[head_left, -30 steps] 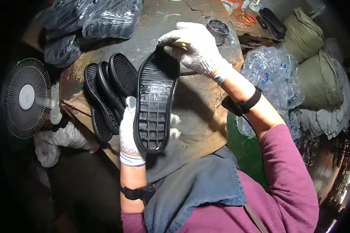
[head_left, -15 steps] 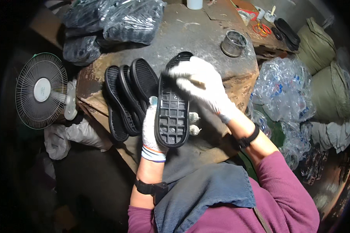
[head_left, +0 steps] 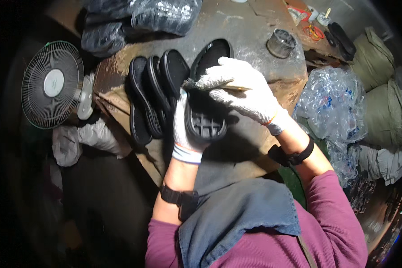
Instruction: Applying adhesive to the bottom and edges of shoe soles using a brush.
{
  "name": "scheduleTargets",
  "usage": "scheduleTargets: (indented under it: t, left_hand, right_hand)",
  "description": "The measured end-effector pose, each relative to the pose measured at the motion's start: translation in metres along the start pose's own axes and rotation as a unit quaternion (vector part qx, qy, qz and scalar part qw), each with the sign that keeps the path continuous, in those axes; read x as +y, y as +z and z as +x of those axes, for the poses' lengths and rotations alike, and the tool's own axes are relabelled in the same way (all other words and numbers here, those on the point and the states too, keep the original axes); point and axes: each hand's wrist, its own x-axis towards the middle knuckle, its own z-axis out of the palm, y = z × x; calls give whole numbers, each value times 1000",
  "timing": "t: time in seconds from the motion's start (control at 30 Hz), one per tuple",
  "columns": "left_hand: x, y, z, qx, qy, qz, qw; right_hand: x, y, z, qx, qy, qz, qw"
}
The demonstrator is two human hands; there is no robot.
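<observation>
Dim overhead light, black vignette, fisheye-bent edges

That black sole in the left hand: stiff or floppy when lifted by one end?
The black sole probably keeps its shape: the left hand grips one side and it shows no droop. Likely light, being thin with a hollow grid. The ribbed tread probably resists slipping.

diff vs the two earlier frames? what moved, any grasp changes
The right hand with its brush moved from the toe end of the black shoe sole down to its middle, bristles now at the left edge. The sole looks tipped further away, showing less of its gridded face. No grasp changes: the left hand holds the sole as before, and the row of soles on the table is unmoved. The camera view shifted.
</observation>
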Motion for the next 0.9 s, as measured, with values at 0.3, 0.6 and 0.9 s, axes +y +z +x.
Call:
scheduleTargets:
  t: [0.3,0.6,0.9]
  left_hand:
    - [57,17,-10,23,67,121,990]
    - [53,51,-25,0,88,344,935]
    - [49,39,-31,133,152,510,836]
  right_hand:
    - [-57,-3,-35,-117,-49,33,991]
    - [-67,25,-35,-48,346,289,891]
    - [-54,18,-23,-20,231,145,962]
